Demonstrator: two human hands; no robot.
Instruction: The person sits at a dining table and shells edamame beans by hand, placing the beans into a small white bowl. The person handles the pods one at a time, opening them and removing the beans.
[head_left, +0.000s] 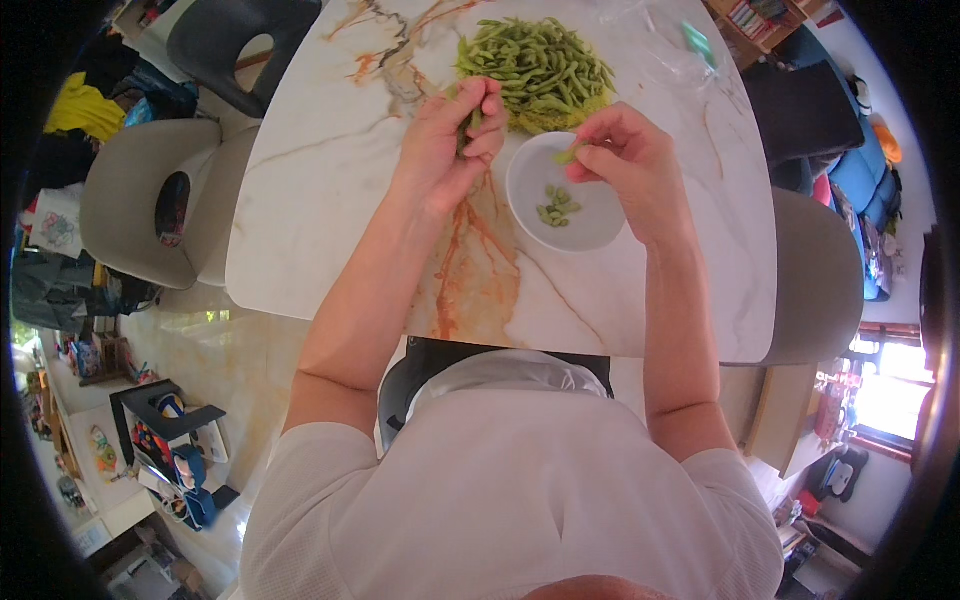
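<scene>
My left hand (459, 139) is curled around a few green soybean pods (466, 133), just in front of the pile. Between the thumb and fingers of my right hand (622, 161) is a single green pod (567, 155), held over the right part of a white bowl (525, 214). Several shelled green beans (556, 206) lie at the bottom of that bowl. Behind both hands a large heap of soybean pods (544, 71) rests on a yellow-green mesh bag (559, 120). My fingers hide part of what each hand holds.
The white marble-patterned table (337, 202) carries a clear plastic bag (652, 37) at the far right. Grey chairs (135, 202) stand along the left side, and another grey chair (814, 277) is at the right edge. A black cushion (802, 109) lies beyond the table's right side.
</scene>
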